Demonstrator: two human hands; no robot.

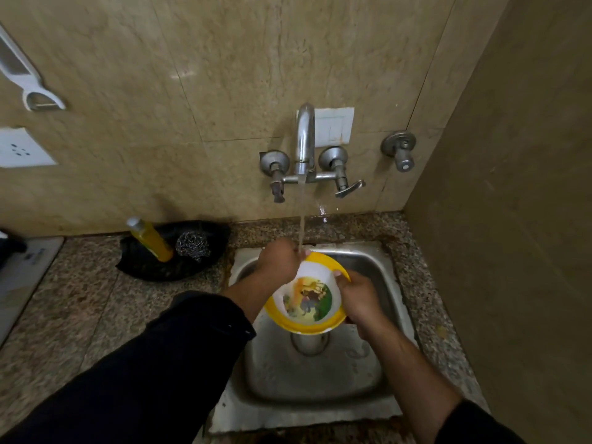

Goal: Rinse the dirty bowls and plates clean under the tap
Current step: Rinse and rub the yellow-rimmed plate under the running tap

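Observation:
A white bowl (307,299) with a yellow rim and a printed picture inside is tilted toward me over the steel sink (381,267). My left hand (279,261) grips its far left rim, right where the water stream (301,219) from the tap (303,139) lands. My right hand (357,296) grips the right rim, thumb over the edge. Yellowish residue sits in the bowl's lower part.
A black dish (153,267) on the granite counter left of the sink holds a yellow soap bottle (152,240) and a steel scrubber (192,246). Tap handles (347,189) stick out from the wall. A side wall stands close on the right.

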